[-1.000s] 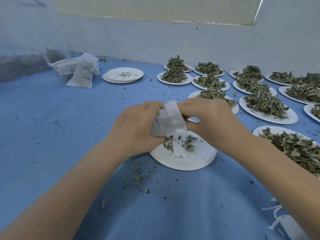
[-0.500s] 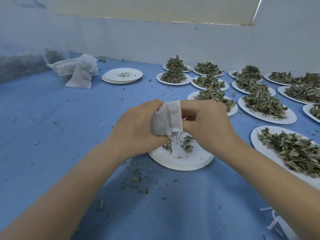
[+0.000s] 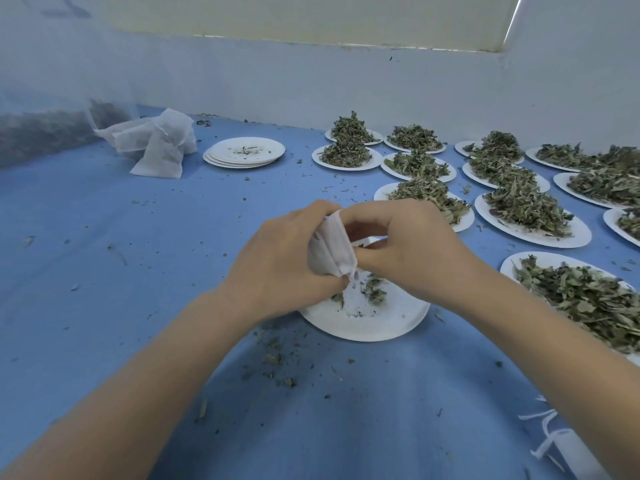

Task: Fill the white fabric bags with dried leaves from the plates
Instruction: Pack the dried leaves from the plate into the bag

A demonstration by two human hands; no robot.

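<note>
My left hand (image 3: 277, 268) grips a small white fabric bag (image 3: 332, 249) above a nearly bare white plate (image 3: 391, 323). My right hand (image 3: 412, 251) pinches the bag's upper edge from the right side. A few dried leaf scraps (image 3: 374, 291) lie on the plate just under the bag. What is inside the bag is hidden by my fingers and the cloth.
Several plates heaped with dried leaves (image 3: 526, 206) fill the right and back right. A stack of used plates (image 3: 246, 154) and a pile of white bags (image 3: 156, 143) sit at the back left. Leaf crumbs (image 3: 277, 358) litter the blue cloth.
My right hand has moved up onto the bag's top edge and the bag has tilted more upright. Both hands stay over the same plate.
</note>
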